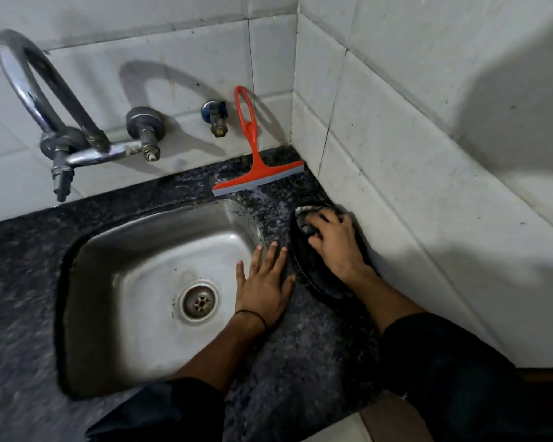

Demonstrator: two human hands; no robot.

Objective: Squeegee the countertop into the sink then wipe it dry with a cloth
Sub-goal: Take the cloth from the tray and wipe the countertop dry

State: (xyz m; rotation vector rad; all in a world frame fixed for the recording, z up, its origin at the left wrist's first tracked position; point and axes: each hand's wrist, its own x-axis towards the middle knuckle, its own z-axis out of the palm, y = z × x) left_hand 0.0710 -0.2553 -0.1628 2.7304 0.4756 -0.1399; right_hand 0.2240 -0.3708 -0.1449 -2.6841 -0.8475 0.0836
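An orange squeegee (253,161) leans against the tiled back wall, its grey blade resting on the dark speckled countertop (300,346) behind the steel sink (147,282). My right hand (336,244) presses down on a crumpled grey cloth (304,218) lying on a dark round object (307,269) beside the right wall. My fingers curl over the cloth. My left hand (265,282) lies flat with fingers spread on the counter at the sink's right rim, holding nothing.
A curved chrome faucet (45,122) juts from the back wall over the sink's left side. A second valve (216,118) sits beside the squeegee handle. White tiled walls meet in a corner at the right. The counter's front edge lies at bottom right.
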